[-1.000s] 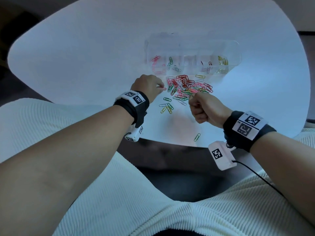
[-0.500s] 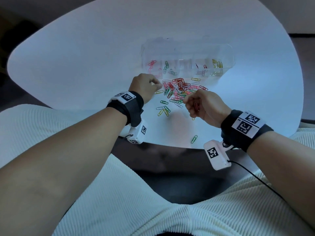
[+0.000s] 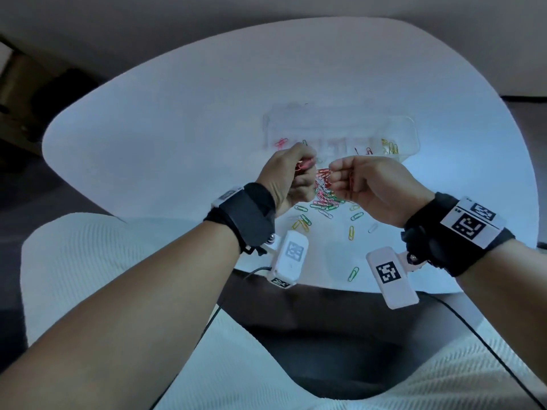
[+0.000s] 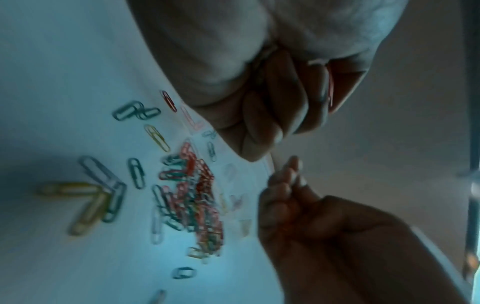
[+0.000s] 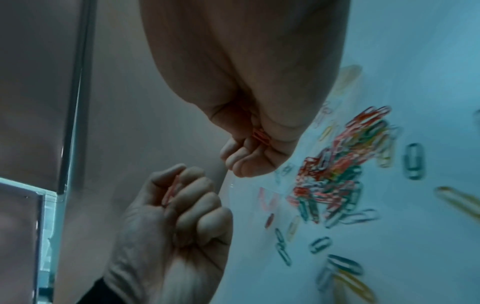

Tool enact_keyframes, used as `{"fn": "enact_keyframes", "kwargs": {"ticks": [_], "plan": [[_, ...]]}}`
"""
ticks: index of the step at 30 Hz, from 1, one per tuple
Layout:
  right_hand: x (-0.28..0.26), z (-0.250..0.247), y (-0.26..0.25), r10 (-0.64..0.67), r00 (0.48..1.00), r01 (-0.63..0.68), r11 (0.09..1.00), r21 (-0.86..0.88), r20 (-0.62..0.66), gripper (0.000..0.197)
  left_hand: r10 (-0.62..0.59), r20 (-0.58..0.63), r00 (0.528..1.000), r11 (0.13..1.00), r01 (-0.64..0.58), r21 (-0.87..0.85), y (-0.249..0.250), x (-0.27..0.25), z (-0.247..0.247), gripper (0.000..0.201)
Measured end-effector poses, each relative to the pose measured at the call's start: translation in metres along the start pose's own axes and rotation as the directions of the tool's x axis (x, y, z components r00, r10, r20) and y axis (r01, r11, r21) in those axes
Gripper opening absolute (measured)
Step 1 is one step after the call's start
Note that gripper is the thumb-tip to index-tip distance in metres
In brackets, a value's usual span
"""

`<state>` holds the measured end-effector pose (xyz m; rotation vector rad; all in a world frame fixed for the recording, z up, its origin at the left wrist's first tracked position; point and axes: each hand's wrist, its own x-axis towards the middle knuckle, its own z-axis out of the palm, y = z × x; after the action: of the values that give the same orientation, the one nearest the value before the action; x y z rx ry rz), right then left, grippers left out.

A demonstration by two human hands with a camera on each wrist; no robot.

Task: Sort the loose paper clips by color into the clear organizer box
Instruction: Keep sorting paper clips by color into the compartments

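Note:
A mixed-colour pile of paper clips (image 3: pixel 324 192) lies on the white table (image 3: pixel 177 143), just in front of the clear organizer box (image 3: pixel 411 128). The box holds pink clips (image 3: pixel 281 142) at its left end, red clips (image 3: pixel 368 150) right of the middle and yellow clips (image 3: pixel 389 147) at its right end. My left hand (image 3: pixel 302 170) hovers over the pile's left side, fingers curled round a few pink clips (image 5: pixel 171 191). My right hand (image 3: pixel 340 179) hangs close beside it, fist curled round red clips (image 5: pixel 261 134). The two hands almost touch.
Stray clips lie between the pile and the table's near edge, among them a green clip (image 3: pixel 353 273) and a yellow clip (image 3: pixel 351 232). More green and yellow clips (image 3: pixel 302 223) sit under my left wrist. My lap in white ribbed cloth is below the edge.
Both hands have lifted off the pile with clips in them and moved closer together, towards the box. The right hand has turned so its curled fingers face left.

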<state>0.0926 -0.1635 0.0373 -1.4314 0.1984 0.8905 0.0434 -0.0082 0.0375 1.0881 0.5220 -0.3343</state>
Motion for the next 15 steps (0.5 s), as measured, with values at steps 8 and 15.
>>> {"fn": "enact_keyframes", "kwargs": {"ticks": [8, 15], "plan": [[0.034, 0.054, -0.029, -0.024, 0.999, 0.026, 0.997, -0.073, 0.028, 0.050, -0.053, 0.043, 0.998, 0.966, 0.062, -0.250, 0.023, 0.007, -0.018, 0.022], [0.066, 0.079, -0.045, -0.046, 0.984, 0.028, 0.994, -0.101, -0.174, 0.027, -0.051, -0.345, 0.937, 0.957, 0.145, 0.252, 0.040, 0.022, -0.031, 0.014]]}}
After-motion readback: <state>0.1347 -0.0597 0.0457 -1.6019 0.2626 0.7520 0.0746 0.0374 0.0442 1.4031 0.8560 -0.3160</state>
